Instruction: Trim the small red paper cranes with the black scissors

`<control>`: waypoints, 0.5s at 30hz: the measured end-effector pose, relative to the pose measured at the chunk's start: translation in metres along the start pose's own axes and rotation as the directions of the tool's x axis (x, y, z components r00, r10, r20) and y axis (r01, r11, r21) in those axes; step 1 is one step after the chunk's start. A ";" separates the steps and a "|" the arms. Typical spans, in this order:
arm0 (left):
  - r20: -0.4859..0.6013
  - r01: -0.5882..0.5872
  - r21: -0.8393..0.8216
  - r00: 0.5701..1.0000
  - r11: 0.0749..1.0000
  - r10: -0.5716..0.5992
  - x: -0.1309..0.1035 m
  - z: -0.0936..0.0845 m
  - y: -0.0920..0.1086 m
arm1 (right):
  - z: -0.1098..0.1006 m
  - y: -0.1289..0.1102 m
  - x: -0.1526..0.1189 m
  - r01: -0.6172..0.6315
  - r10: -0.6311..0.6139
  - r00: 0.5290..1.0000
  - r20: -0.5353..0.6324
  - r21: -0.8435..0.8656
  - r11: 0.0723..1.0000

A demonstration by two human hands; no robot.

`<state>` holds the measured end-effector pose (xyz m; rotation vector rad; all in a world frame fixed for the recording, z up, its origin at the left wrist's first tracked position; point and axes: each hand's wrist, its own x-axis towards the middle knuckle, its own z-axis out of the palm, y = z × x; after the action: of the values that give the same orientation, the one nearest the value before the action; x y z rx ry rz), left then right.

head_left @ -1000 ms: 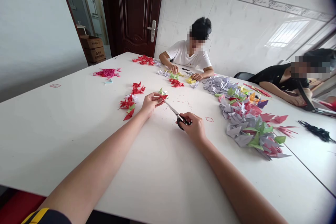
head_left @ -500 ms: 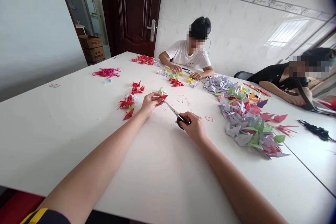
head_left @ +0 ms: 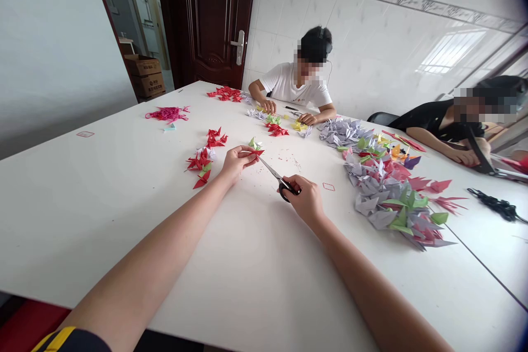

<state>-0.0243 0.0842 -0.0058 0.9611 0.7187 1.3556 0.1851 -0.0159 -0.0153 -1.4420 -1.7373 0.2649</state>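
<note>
Left hand (head_left: 239, 162): pinches red paper pc (head_left: 258, 153) tight, above mid-table (head_left: 247, 264).
Right hand (head_left: 306, 196): clamps on scissors (head_left: 275, 174), apart from other hand.
Scissors: point to 10 o'clock, tips at red paper pc.
Mixed crane pile (head_left: 383, 181): lies 3 o'clock of rt.
Red cranes (head_left: 199, 161): lie 9 o'clock of lt.

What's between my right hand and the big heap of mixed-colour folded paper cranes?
White tabletop with a small red outline mark lies between your right hand and the heap, in the head view.
</note>
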 end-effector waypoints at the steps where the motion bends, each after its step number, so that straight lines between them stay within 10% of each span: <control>1: 0.002 -0.001 0.001 1.000 1.000 0.001 0.000 0.000 0.000 | 0.001 0.000 0.000 0.001 -0.001 1.000 -0.010 -0.010 1.000; 15: 0.025 -0.002 -0.063 1.000 0.998 0.004 -0.001 0.003 0.002 | 0.010 -0.001 -0.006 0.106 -0.119 0.988 -0.096 -0.134 0.985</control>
<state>-0.0229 0.0823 -0.0027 0.9279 0.6526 1.3591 0.1777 -0.0184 -0.0235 -1.4164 -1.7705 0.0175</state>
